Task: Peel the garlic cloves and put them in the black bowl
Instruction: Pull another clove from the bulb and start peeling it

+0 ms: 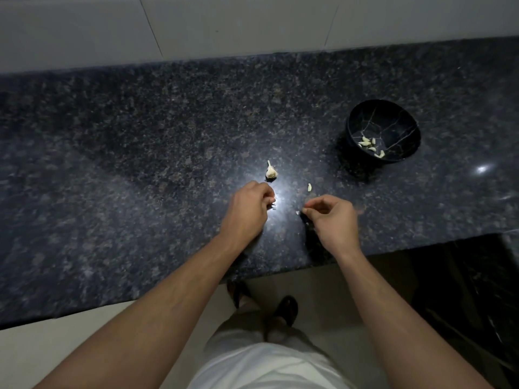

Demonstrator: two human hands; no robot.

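A black bowl with pale veins stands at the right of the dark granite counter and holds several peeled garlic cloves. A garlic bulb remnant with a pointed stem sits near the counter's middle. One loose clove lies to its right. My left hand has its fingers curled over something small and pale at their tips, just below the bulb. My right hand pinches a small whitish bit, a clove or skin, between thumb and forefinger. A tiny white scrap lies beside that pinch.
The speckled counter runs wide to the left, backed by a pale tiled wall. Its front edge steps back at the right, above a dark cabinet. My legs and sandals stand on the light floor below.
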